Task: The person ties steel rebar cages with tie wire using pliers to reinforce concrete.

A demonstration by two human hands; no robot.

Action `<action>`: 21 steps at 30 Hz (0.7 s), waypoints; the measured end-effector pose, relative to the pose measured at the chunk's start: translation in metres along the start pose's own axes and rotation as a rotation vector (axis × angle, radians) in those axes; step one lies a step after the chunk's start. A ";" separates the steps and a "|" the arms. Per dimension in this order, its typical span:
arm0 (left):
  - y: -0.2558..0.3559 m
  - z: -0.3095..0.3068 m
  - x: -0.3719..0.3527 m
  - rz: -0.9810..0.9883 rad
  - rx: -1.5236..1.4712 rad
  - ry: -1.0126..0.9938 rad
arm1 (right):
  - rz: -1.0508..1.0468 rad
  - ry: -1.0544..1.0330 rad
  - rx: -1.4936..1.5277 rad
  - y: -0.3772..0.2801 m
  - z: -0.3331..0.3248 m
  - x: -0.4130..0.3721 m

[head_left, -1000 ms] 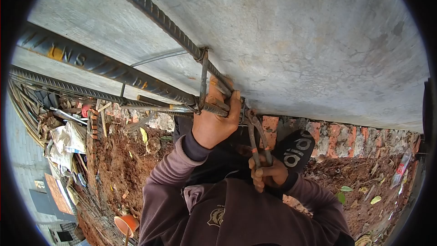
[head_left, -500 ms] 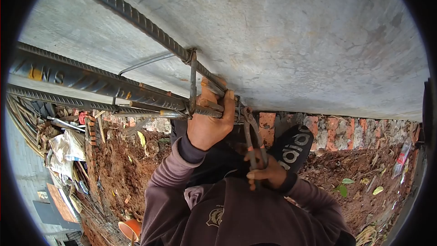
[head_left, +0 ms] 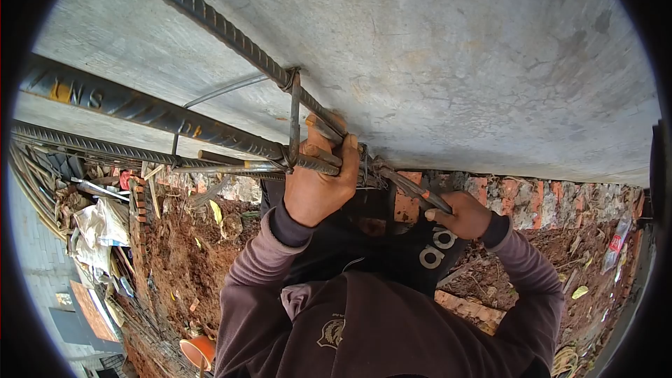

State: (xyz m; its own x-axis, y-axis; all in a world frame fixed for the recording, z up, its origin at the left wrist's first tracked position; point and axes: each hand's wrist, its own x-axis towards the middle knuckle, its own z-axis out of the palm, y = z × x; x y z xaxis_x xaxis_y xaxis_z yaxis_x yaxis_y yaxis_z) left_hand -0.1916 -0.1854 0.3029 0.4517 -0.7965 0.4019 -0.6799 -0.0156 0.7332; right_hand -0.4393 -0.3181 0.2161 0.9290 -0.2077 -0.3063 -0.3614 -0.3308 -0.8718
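Observation:
My left hand is closed around the ends of the ribbed steel bars of a rebar cage, its thumb and fingers wrapped over them. Just left of that hand, a thin steel stirrup joins the upper and lower bars. My right hand grips the handles of a pair of pincers. The tool slants up and left, and its jaws are beside the bar ends, right of my left hand. What the jaws bite on is too small to make out.
A grey concrete wall rises along the far side. Below it run red bricks and loose reddish soil. An orange bucket stands lower left, near a white sack. A plastic bottle lies at the right.
My right hand has moved right and upward, swinging the pincers from nearly upright to a slant, their handles now closer together. My left hand keeps its hold on the bars.

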 end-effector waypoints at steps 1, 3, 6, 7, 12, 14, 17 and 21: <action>-0.001 -0.001 -0.001 0.010 0.008 -0.010 | -0.060 0.053 -0.051 0.003 0.002 0.000; 0.000 0.000 0.000 0.024 0.001 -0.018 | -0.181 0.167 -0.169 0.005 -0.001 0.001; 0.001 -0.001 0.000 0.016 0.004 -0.010 | -0.127 0.119 -0.189 -0.007 -0.016 0.002; 0.000 -0.001 -0.001 0.006 0.025 -0.007 | -0.180 0.167 -0.257 -0.002 -0.016 0.005; -0.001 -0.005 -0.001 0.006 0.133 -0.032 | -0.173 0.221 -0.503 0.011 -0.018 0.012; -0.001 -0.005 0.000 0.047 0.148 -0.032 | -0.155 0.227 -0.548 0.005 -0.021 0.012; 0.001 -0.005 0.002 0.068 0.151 -0.030 | -0.136 0.209 -0.567 0.000 -0.025 0.013; -0.001 -0.006 0.000 0.060 0.162 -0.035 | -0.161 0.179 -0.670 0.005 -0.034 0.019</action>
State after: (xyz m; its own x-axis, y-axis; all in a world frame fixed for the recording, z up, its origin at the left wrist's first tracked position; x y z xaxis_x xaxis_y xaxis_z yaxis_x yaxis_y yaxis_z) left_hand -0.1875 -0.1822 0.3053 0.3892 -0.8195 0.4205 -0.7902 -0.0624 0.6097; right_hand -0.4257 -0.3552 0.2191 0.9683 -0.2377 -0.0762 -0.2456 -0.8529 -0.4606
